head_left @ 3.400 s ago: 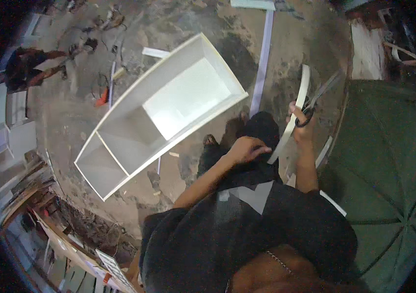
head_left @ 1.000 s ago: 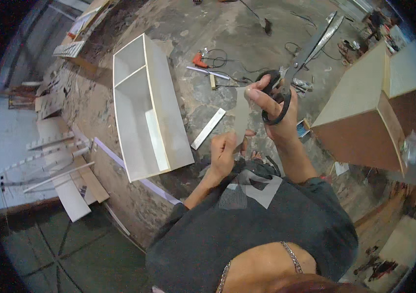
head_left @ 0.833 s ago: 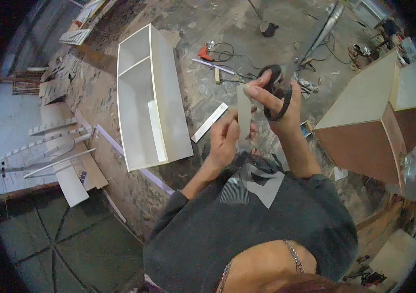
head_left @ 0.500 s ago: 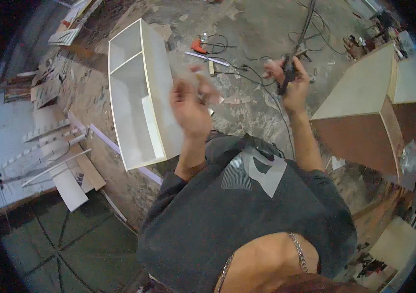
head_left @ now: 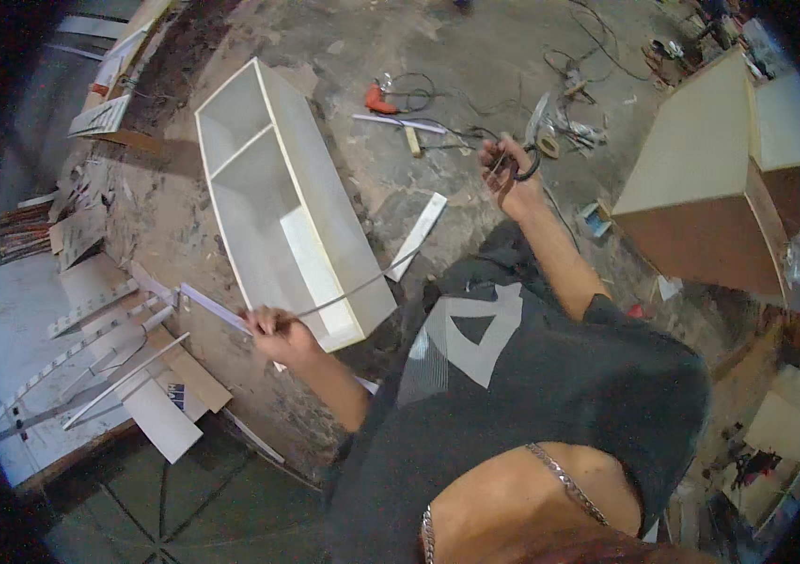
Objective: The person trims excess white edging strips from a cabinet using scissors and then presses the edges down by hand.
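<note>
Here, left hand [head_left: 282,336] clamped on one strip [head_left: 348,295]; right hand [head_left: 513,183], well apart, gripping one scissors [head_left: 535,125]; one two-compartment cabinet [head_left: 329,202], frame left.

A corded orange pistol-shaped power tool [head_left: 378,99] and an open white rectangular cabinet [head_left: 329,202] are lying on stained grey floor [head_left: 475,56], indicating a furniture workshop.

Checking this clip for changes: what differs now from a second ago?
The left hand has swung leftward, away from the right hand, with the thin strip. The right hand keeps the scissors; its grip on the strip is unclear. The open white cabinet stays on the floor.
</note>
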### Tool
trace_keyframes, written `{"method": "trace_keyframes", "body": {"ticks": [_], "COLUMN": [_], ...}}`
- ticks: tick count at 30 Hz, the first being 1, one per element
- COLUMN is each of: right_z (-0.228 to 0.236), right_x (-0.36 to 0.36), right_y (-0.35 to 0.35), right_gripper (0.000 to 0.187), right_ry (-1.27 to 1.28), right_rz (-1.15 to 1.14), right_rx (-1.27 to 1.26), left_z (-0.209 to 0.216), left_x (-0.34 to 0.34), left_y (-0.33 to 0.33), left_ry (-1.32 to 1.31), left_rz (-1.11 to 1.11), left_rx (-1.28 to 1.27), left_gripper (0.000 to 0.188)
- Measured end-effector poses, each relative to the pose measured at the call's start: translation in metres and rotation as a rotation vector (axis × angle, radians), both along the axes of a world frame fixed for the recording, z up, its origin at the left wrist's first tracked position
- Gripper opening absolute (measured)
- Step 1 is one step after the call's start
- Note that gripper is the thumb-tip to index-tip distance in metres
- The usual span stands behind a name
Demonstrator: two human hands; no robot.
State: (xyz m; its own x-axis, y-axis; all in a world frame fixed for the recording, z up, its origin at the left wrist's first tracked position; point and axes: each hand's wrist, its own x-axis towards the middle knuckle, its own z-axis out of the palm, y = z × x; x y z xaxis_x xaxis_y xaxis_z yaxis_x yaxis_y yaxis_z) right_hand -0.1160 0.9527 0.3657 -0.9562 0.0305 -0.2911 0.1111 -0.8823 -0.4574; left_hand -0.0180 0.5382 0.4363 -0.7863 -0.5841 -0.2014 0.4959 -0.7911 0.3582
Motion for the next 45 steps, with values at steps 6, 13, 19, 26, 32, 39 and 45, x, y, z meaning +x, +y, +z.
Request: {"method": "trace_keyframes", "body": {"ticks": [6, 13, 19, 26, 32, 39, 45], "right_z": [0.089, 0.120, 0.095, 0.092, 0.144, 0.198, 0.201], "right_x": [-0.050, -0.057, -0.029, -0.034, -0.089, -0.104, -0.103], "right_y": [-0.063, -0.097, -0.110, -0.084, -0.029, -0.030, -0.038], "right_gripper": [0.021, 0.022, 0.028, 0.052, 0.070, 0.065, 0.068], "right_ry": [0.103, 0.434, 0.464, 0.564, 1.030, 1.191, 1.278], "right_rz": [0.188, 0.652, 0.788, 0.591, 0.453, 0.551, 0.559], "right_rx": [0.343, 0.850, 0.627, 0.816, 1.447, 1.448, 1.433], "left_z": [-0.135, -0.039, 0.109, 0.132, 0.159, 0.169, 0.161], "left_x": [0.045, -0.053, -0.137, -0.123, -0.095, -0.088, -0.084], "left_y": [-0.029, 0.090, 0.171, 0.173, 0.166, 0.166, 0.163], "left_ry": [-0.799, -0.521, -0.007, -0.076, -0.055, -0.269, -0.221], "left_rz": [0.154, -0.147, -0.303, -0.269, -0.584, -0.496, -0.386], "left_rx": [0.166, -0.901, -1.109, -1.184, -0.906, -1.331, -1.510], "left_gripper": [0.033, 0.047, 0.048, 0.045, 0.042, 0.030, 0.020]}}
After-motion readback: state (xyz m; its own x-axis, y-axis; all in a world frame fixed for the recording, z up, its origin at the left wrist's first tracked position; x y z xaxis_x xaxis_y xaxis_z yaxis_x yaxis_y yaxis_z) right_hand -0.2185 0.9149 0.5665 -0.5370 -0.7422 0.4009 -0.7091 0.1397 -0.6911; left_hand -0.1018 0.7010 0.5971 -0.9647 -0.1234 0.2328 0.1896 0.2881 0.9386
